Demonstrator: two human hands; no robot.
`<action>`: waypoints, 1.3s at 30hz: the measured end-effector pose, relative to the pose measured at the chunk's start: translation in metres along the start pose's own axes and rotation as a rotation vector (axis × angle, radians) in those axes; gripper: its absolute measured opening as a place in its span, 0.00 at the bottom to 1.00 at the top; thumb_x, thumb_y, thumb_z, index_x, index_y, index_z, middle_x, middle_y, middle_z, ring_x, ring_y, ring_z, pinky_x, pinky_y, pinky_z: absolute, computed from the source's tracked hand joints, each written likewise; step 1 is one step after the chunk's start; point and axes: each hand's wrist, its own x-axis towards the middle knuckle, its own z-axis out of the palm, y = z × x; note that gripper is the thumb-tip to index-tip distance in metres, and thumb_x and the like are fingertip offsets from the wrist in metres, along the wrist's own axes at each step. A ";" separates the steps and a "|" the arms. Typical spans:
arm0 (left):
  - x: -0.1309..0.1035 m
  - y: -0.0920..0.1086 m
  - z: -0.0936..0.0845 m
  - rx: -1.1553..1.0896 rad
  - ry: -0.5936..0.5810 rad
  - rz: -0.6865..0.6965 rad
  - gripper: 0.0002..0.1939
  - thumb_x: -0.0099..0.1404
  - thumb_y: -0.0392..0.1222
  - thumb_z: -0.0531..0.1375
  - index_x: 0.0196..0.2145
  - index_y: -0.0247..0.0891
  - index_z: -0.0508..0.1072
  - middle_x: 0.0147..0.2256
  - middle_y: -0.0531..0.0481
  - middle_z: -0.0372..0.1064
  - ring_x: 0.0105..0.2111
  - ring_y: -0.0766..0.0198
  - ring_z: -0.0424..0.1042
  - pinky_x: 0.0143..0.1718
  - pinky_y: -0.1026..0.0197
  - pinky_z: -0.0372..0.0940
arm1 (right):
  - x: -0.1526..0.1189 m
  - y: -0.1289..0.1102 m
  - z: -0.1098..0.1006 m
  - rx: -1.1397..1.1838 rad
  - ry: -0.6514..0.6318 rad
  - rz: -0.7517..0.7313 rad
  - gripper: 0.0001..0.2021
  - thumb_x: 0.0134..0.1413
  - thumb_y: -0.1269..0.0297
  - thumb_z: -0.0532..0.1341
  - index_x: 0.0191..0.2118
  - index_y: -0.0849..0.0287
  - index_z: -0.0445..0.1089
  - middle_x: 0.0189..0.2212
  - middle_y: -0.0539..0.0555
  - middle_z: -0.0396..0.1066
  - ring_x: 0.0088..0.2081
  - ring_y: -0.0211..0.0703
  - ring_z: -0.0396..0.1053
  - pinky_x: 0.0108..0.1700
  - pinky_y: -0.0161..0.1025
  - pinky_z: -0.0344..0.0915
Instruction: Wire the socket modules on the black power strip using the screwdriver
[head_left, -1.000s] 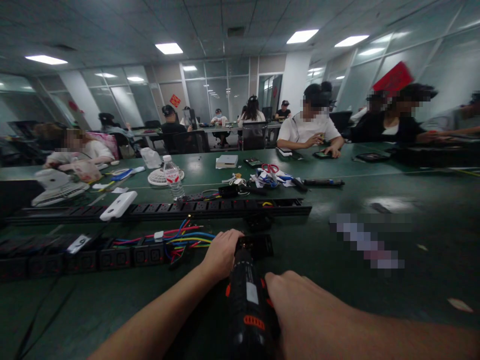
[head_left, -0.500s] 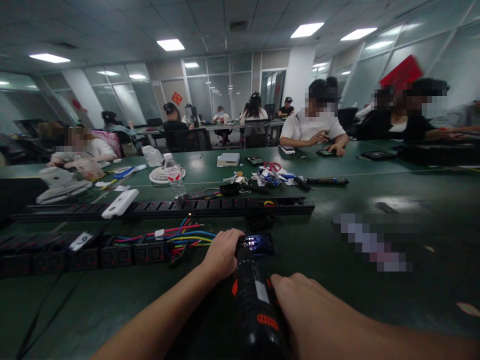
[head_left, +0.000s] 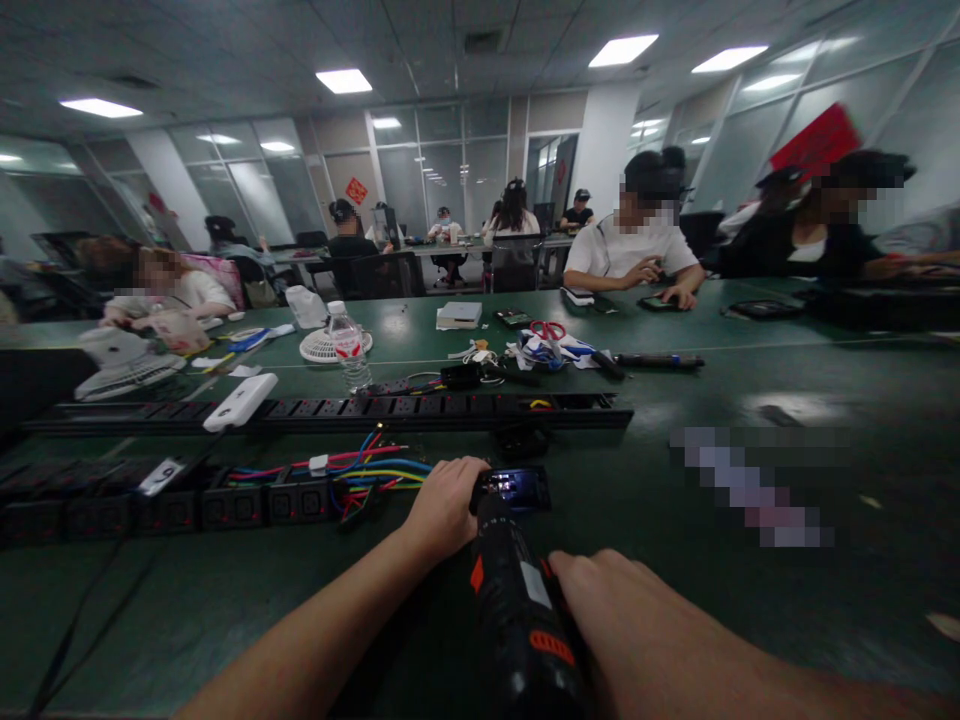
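A black cordless drill with orange accents [head_left: 525, 610] is grasped by the right hand [head_left: 615, 600], its nose at an open, black rectangular housing [head_left: 531, 488] on the dark green tabletop [head_left: 810, 610]. The left hand [head_left: 446, 505] lies at the housing's left end; its fingertips are hidden, so its hold cannot be told. Slack bracing could let torque twist the housing; a slanted drill could slip toward those fingers or the red, blue and yellow wires [head_left: 390, 475] nearby.
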 end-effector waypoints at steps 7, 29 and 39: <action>-0.001 0.002 -0.002 -0.008 0.010 0.002 0.15 0.60 0.37 0.63 0.45 0.38 0.68 0.44 0.45 0.72 0.44 0.54 0.71 0.45 0.54 0.62 | -0.003 0.001 0.006 -0.024 0.047 0.037 0.17 0.47 0.66 0.68 0.45 0.63 0.71 0.39 0.57 0.70 0.39 0.45 0.69 0.40 0.34 0.63; -0.002 0.002 -0.002 -0.023 -0.006 0.014 0.16 0.61 0.38 0.62 0.47 0.38 0.67 0.46 0.44 0.71 0.46 0.53 0.70 0.47 0.54 0.62 | -0.004 -0.005 0.002 -0.041 0.003 0.028 0.15 0.49 0.68 0.67 0.45 0.63 0.72 0.38 0.55 0.70 0.39 0.45 0.70 0.39 0.35 0.65; -0.002 0.003 -0.001 -0.015 0.002 0.010 0.16 0.60 0.37 0.62 0.46 0.38 0.67 0.45 0.44 0.72 0.45 0.54 0.70 0.46 0.54 0.62 | 0.001 0.000 -0.004 -0.033 -0.035 0.026 0.15 0.49 0.66 0.67 0.43 0.64 0.72 0.38 0.57 0.70 0.39 0.47 0.70 0.43 0.37 0.66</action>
